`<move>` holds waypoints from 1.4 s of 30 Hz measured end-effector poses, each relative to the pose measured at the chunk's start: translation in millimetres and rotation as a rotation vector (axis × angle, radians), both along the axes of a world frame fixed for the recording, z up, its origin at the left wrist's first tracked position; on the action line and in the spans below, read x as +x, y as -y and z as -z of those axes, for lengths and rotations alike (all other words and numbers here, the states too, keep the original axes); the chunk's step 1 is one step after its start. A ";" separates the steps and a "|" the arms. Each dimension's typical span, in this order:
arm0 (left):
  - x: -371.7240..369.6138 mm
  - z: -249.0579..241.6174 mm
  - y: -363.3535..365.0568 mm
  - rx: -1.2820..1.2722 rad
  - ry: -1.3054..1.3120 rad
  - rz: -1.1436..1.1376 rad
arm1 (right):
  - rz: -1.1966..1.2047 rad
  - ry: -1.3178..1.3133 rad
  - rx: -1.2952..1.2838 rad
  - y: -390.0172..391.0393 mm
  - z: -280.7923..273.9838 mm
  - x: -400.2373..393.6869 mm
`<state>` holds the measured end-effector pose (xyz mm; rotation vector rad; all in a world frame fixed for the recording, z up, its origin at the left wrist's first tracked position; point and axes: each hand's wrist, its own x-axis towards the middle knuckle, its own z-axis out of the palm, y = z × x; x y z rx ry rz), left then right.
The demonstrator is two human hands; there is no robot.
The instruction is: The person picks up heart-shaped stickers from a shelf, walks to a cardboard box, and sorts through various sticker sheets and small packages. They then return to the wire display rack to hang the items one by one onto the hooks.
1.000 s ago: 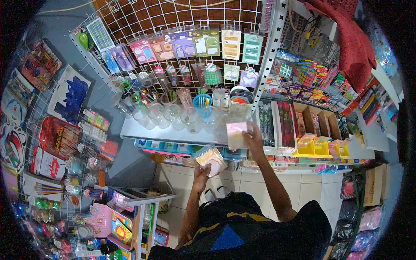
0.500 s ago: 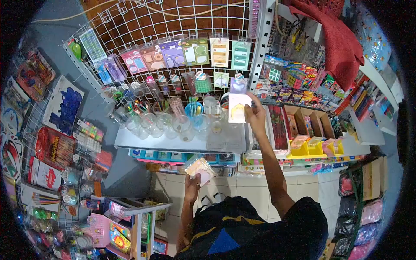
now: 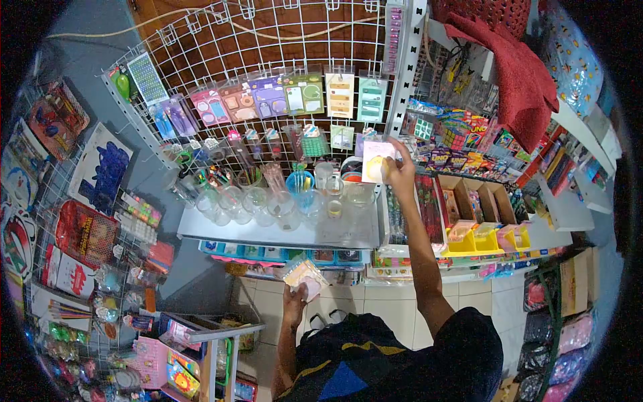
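My right hand [image 3: 402, 175] is raised in front of the wire rack and pinches a small pale pink-and-white notepad [image 3: 374, 159] with a yellow figure on it. The pad overlaps a purple pack [image 3: 360, 142] hanging on the lowest row. Below the shelf's front edge, my left hand [image 3: 293, 303] is closed on several small notepads [image 3: 305, 276], fanned slightly, with cream and pale pink faces showing. Above the right hand, flat packs of sticky notes [image 3: 340, 95] in orange, green and purple hang side by side on hooks.
A white shelf [image 3: 268, 231] under the rack carries several clear plastic jars [image 3: 281, 204], some holding pens. To the right are cardboard boxes [image 3: 462, 197] and yellow bins [image 3: 479, 240]. A red cloth [image 3: 512, 80] hangs upper right. A metal-framed stand [image 3: 224, 329] is lower left.
My right hand has moved a little right and up with the notepad, which now sits closer to the rack's upright post. My left hand has dipped slightly, still holding its notepads.
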<state>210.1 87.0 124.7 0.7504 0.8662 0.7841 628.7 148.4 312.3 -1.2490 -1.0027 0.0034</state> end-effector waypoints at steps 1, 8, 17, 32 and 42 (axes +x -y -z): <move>-0.4 -1.2 0.6 0.007 -0.024 0.002 | 0.004 0.015 -0.006 -1.8 0.9 1.8; -0.1 -5.0 3.2 -0.067 -0.037 0.011 | 0.020 0.019 -0.111 9.1 -6.3 -4.7; 4.1 -26.8 7.9 -0.014 0.059 -0.002 | 0.115 0.057 -0.144 1.8 8.1 -2.3; -7.3 -23.5 12.7 -0.065 -0.029 -0.011 | 0.171 0.221 -0.345 -57.3 31.6 35.9; 26.7 -57.3 -0.6 0.103 -0.012 0.002 | -0.051 0.161 -0.328 35.6 81.8 -69.6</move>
